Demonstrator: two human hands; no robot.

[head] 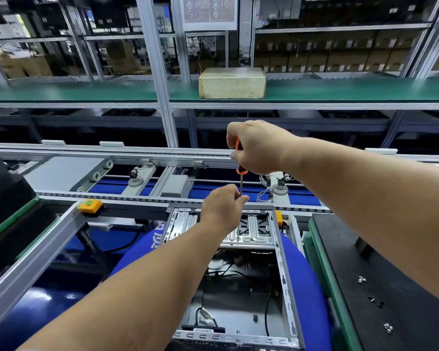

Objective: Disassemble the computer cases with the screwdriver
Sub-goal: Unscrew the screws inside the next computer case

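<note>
Both hands are working over the open computer case (241, 287), which is lying below them on something blue with its top side off. Left hand (222, 207) is the nearer one, and its fingers are pinching the thin metal shaft of the screwdriver (240, 173) low down, to keep it steady. Right hand (257, 146) is sitting higher up and a little farther away, and it is wrapping tight around the orange handle, so the tool is standing almost straight up and down. Under the left hand, the tip is going down toward the silver metal tray (251, 231) at the far end of the case, but the hand is hiding the tip, so I cannot tell which screw it is on. To do this step well, I think the person should be keeping the tool straight, pushing down gently, and turning slowly so the tip is not slipping out. Off to the right of the hands, some small loose screws (387, 327) are lying on a black mat (403, 262). Beyond the hands, a gray conveyor track (112, 153) is running across, and farther back a pale box (232, 83) is resting on a green shelf (86, 91).
</note>
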